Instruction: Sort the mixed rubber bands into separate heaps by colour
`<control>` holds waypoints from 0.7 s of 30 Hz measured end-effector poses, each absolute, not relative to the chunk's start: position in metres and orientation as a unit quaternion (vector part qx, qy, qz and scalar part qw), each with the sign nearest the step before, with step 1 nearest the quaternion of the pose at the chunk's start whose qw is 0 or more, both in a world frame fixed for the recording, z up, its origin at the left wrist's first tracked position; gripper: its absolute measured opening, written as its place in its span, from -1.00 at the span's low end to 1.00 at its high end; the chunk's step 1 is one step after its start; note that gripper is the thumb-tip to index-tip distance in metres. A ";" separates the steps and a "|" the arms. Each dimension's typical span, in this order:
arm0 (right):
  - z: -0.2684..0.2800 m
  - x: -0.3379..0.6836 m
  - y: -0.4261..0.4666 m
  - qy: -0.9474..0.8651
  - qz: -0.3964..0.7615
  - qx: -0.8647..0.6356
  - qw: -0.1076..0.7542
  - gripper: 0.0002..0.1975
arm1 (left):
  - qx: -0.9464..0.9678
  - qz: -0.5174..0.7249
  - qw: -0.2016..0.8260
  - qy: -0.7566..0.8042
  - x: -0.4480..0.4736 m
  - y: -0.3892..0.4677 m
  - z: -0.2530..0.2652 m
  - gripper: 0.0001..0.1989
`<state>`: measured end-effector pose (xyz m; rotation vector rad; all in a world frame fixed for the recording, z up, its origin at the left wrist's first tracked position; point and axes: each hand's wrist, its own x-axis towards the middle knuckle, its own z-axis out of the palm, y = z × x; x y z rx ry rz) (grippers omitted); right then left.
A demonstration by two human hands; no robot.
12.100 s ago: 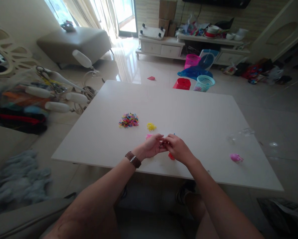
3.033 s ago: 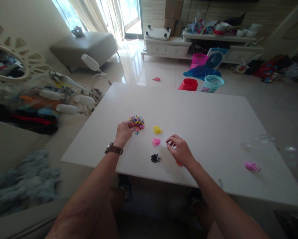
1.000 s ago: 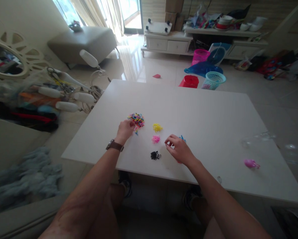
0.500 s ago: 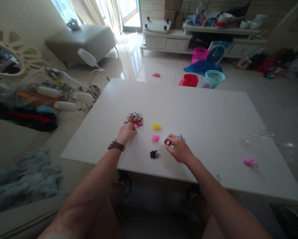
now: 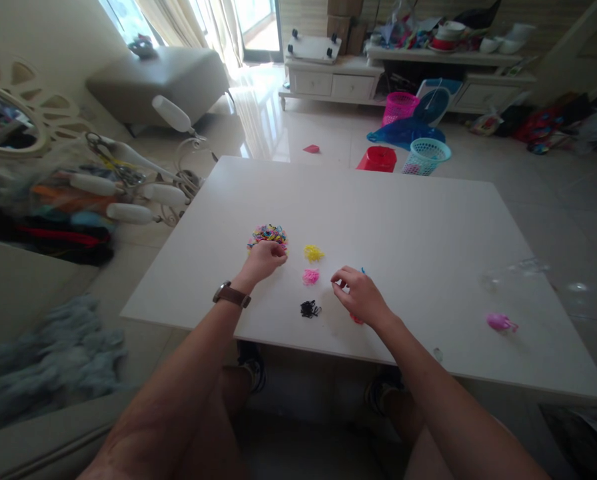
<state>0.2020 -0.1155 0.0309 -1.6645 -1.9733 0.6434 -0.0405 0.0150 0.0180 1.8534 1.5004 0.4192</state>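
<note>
Though partly behind left hand (image 5: 264, 259), multicoloured pile (image 5: 269, 233) visible just beyond.

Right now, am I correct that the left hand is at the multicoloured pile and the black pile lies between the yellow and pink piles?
The middle pile is wrong: the head view shows the pink pile between the yellow pile and the black pile. The left hand is at the multicoloured pile.

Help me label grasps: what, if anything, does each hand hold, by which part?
Cannot be told: anything in the left hand or right hand is too small to see.
</note>
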 end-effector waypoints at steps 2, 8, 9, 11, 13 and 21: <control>0.030 0.201 -0.114 -0.709 0.228 -0.618 0.252 -0.90 | 0.721 0.185 0.407 0.529 -0.028 0.006 0.022 -0.93; 0.028 0.194 -0.110 -0.673 0.238 -0.630 0.305 -0.91 | 0.681 0.256 0.534 0.431 0.010 -0.018 0.021 -0.79; 0.028 0.193 -0.109 -0.663 0.243 -0.634 0.316 -0.91 | 0.677 0.254 0.549 0.418 0.015 -0.020 0.020 -0.79; 0.028 0.191 -0.108 -0.641 0.255 -0.641 0.337 -0.89 | 0.670 0.251 0.576 0.395 0.023 -0.022 0.020 -0.84; 0.028 0.191 -0.107 -0.627 0.266 -0.641 0.354 -0.87 | 0.657 0.255 0.600 0.379 0.029 -0.024 0.022 -0.89; 0.037 0.194 -0.108 -0.556 0.281 -0.644 0.444 -0.82 | 0.578 0.269 0.688 0.346 0.044 -0.025 0.027 -0.82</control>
